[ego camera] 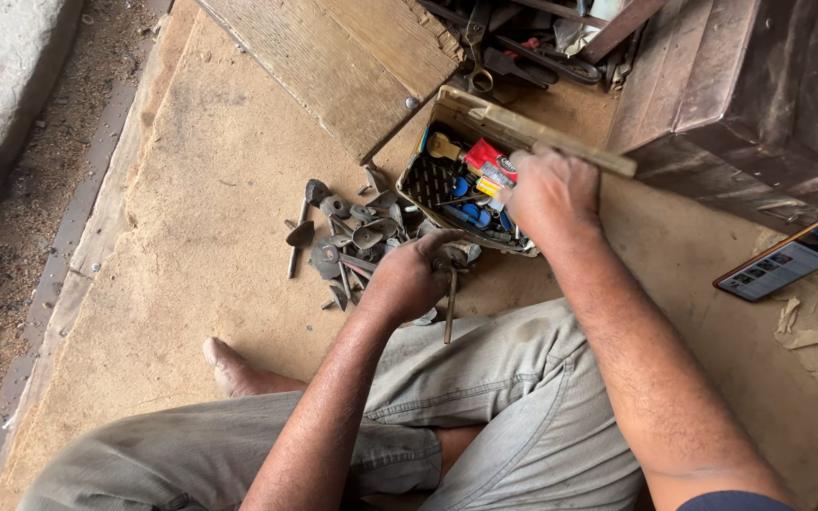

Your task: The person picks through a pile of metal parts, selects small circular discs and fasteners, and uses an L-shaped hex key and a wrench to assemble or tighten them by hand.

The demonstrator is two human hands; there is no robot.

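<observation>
Head view: the person sits cross-legged on a dusty board floor [191,237], looking down at both hands. The left hand [409,279] is curled shut around a slim metal rod [450,308], whose lower end sticks out below the fist and hangs over the knee of the grey trousers [485,378]. The hand sits at the near edge of a heap of metal bits [347,237], small rusty shanked cutters spread across the middle of the floor.

The right hand [546,194] is over the near right corner of an open box [433,175] of small parts, its back turned to the camera. Its fingers are hidden from here, so how far they are open, and whether they have hold of anything in the box, I cannot tell. A wooden strip [560,142] lies across the box's far rim, just beyond the knuckles. A wooden plank [333,57] lies at the far edge of the floor, and a phone [792,257] with a lit screen rests at the right edge, well apart from both hands.

The step in hand looks like picking and sorting: one piece already gripped (the rod) while the other hand searches the box. Any next move would call for a fingertip pinch among closely packed small parts, with the left grip kept steady.
</observation>
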